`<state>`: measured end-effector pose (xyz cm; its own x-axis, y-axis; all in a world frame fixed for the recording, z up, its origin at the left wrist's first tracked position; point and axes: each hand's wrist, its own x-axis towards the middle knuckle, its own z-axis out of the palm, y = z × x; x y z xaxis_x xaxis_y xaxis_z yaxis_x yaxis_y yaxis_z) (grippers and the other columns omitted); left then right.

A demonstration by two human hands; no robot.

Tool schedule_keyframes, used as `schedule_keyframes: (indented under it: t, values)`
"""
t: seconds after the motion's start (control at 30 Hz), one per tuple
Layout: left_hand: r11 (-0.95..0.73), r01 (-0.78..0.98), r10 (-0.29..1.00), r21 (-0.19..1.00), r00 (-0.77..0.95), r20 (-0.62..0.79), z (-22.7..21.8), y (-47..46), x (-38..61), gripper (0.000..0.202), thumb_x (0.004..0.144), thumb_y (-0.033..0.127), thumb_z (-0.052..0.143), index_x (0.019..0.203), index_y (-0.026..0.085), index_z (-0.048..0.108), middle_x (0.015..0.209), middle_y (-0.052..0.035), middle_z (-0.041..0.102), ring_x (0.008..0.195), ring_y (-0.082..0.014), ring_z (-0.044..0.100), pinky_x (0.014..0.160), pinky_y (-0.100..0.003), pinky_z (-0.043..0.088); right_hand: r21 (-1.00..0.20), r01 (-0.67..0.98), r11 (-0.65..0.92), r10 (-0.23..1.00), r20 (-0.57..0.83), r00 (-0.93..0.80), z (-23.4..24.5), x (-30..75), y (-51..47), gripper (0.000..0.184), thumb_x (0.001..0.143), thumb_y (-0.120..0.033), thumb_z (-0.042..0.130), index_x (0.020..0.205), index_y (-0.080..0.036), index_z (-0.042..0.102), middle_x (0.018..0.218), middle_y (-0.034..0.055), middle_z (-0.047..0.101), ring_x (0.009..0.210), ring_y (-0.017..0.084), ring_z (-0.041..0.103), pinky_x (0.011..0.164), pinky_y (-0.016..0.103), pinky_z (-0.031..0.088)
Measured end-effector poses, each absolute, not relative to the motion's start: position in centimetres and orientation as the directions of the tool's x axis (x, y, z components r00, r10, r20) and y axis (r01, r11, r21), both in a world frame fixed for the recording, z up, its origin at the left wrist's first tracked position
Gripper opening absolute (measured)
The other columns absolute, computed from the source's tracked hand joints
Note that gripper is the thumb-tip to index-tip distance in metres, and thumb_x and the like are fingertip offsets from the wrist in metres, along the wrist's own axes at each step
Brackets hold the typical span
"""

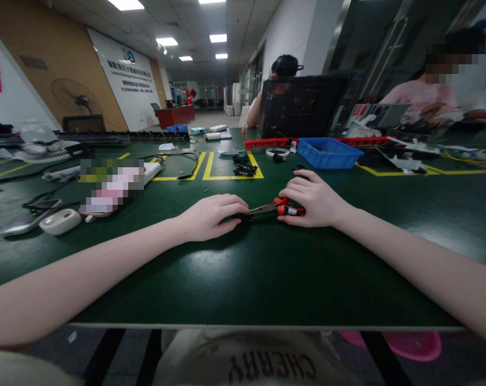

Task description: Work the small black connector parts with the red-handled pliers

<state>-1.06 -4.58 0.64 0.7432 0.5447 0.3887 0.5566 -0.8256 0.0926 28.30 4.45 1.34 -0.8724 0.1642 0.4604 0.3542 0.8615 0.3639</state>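
Red-and-black needle-nose pliers (288, 209) lie in the grip of my right hand (313, 201), low over the dark green table. Their metal jaws point left and reach a small black part (247, 217). Pinched between the thumb and fingers of my left hand (216, 217) is that same black part, mostly covered by the fingertips. Whether the jaws are clamped on it I cannot tell. Beyond my hands, a small pile of similar-looking black pieces (245, 167) lies inside a yellow-taped rectangle.
A blue plastic bin (329, 154) stands behind my right hand, near a red strip (269, 143). To the left are a blurred-out phone-like item, a white case (60, 221), a computer mouse (28, 219) and cables. A large black monitor (301, 107) stands behind; other people sit across the table.
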Motion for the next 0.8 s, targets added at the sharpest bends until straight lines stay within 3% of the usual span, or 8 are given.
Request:
schedule_keyframes:
  t: [0.33, 0.67, 0.8]
  values:
    - [-0.822, 0.539, 0.563, 0.183, 0.718, 0.41, 0.3, -4.2, -1.1, 0.035, 0.096, 0.021, 0.053, 0.13, 0.019, 0.053, 0.132, -0.0109, 0.058, 0.12, -0.0236, 0.057, 0.103, -0.042, 0.048, 0.376, 0.357, 0.855, 0.164, 0.458, -0.874, 1.4, 28.2, 4.4, 0.042, 0.085, -0.056, 0.056, 0.092, -0.016, 0.066, 0.083, 0.0094, 0.068, 0.084, 0.026, 0.063, 0.103, 0.05, 0.038]
    - [-0.816, 0.538, 0.575, 0.214, 0.709, 0.409, 0.3, -3.8, -1.2, 0.018, 0.095, 0.026, 0.057, 0.11, 0.017, 0.063, 0.117, -0.0094, 0.064, 0.114, -0.0244, 0.057, 0.103, -0.046, 0.045, 0.356, 0.375, 0.856, 0.191, 0.456, -0.869, 1.4, 28.2, 4.3, 0.043, 0.085, -0.056, 0.057, 0.092, -0.015, 0.066, 0.084, 0.01, 0.068, 0.085, 0.026, 0.063, 0.104, 0.049, 0.037]
    - [-0.773, 0.534, 0.634, 0.342, 0.664, 0.398, 0.1, -3.5, -1.4, 0.019, 0.093, 0.028, 0.062, 0.109, 0.017, 0.064, 0.113, -0.0084, 0.061, 0.107, -0.0222, 0.06, 0.096, -0.04, 0.05, 0.341, 0.396, 0.852, 0.221, 0.452, -0.864, 1.3, 28.2, 4.4, 0.043, 0.086, -0.058, 0.055, 0.092, -0.016, 0.066, 0.084, 0.0097, 0.068, 0.084, 0.025, 0.062, 0.103, 0.049, 0.037]
